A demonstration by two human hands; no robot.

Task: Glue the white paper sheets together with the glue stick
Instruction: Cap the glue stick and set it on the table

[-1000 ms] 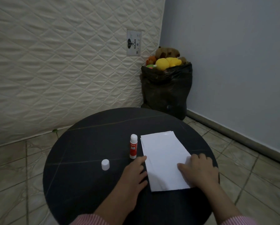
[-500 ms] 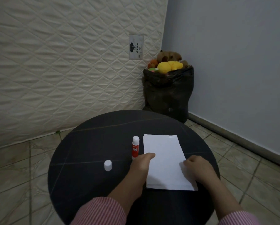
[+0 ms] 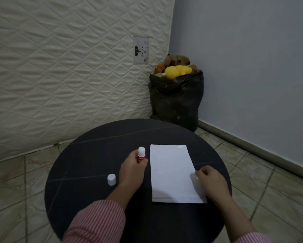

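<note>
Currently on my feed, item by item. Round black table (image 3: 94, 155): its far rim runs close to the quilted cream mattress (image 3: 68, 67) stood upright on the tiled floor (image 3: 15, 181); bare dark top lies open behind the paper and to the left of the cap.

White paper sheets (image 3: 171, 172): a flat stack on the right half of the table, long side running away from me. A second edge shows just under the top sheet along the near side. The near right corner sits close to the table rim.

Right hand (image 3: 212, 181): fingers curled at the stack's right edge, pinching the top sheet, which lifts a little there.

Left hand (image 3: 131, 171): fingers and thumb wrapped round the lower body of the red-and-white glue stick (image 3: 141, 154), which stands upright just left of the paper's far left side, uncapped, white tip up. Whether its base touches the table I cannot tell.

Small white cylindrical cap (image 3: 111, 179): standing alone on the table, just left of the left wrist, apart from the stick.

Black plastic bag (image 3: 177, 100): on the floor in the corner between the mattress and the grey-blue wall (image 3: 252, 67), mouth open, filled to the top with soft toys (image 3: 177, 67), one yellow and one brown among them.

Striped pink sleeves (image 3: 98, 223): both forearms enter from the near edge.
</note>
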